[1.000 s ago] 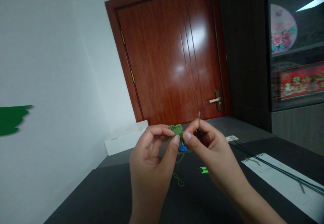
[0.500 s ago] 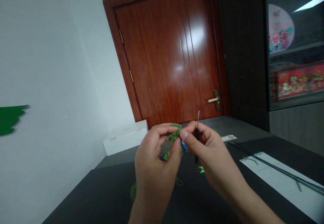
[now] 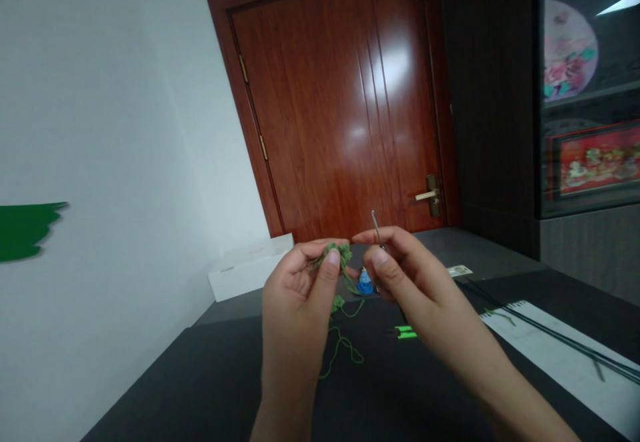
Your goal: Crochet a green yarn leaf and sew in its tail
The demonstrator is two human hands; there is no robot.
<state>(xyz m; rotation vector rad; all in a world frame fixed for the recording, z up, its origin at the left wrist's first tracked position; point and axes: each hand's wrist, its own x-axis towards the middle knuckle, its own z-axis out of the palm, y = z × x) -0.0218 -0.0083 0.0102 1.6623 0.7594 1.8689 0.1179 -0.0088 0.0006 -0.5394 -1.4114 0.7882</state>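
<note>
A small piece of green crochet work (image 3: 344, 253) is pinched between the thumb and fingers of my left hand (image 3: 295, 302). From it a green yarn strand (image 3: 350, 285) hangs toward the table. My right hand (image 3: 407, 272) is closed around a crochet hook (image 3: 377, 225), whose metal tip points up and stands apart from the green piece. Most of the hook's handle is hidden by my fingers. Between and behind my hands a small blue object (image 3: 365, 283) stands on the table. Loose green yarn (image 3: 345, 345) curls on the dark surface below.
A white box (image 3: 250, 272) stands at the table's back left. To the right lie white paper (image 3: 565, 355) and thin dark rods (image 3: 555, 332) across it. Bright green scissors or a similar tool (image 3: 406, 332) rests near my right wrist. Behind the table is a wooden door (image 3: 330, 109).
My right hand has drawn away from the green piece, and the hook now tilts left. The left thumb has moved up over the piece. More of the yarn and blue object shows.
</note>
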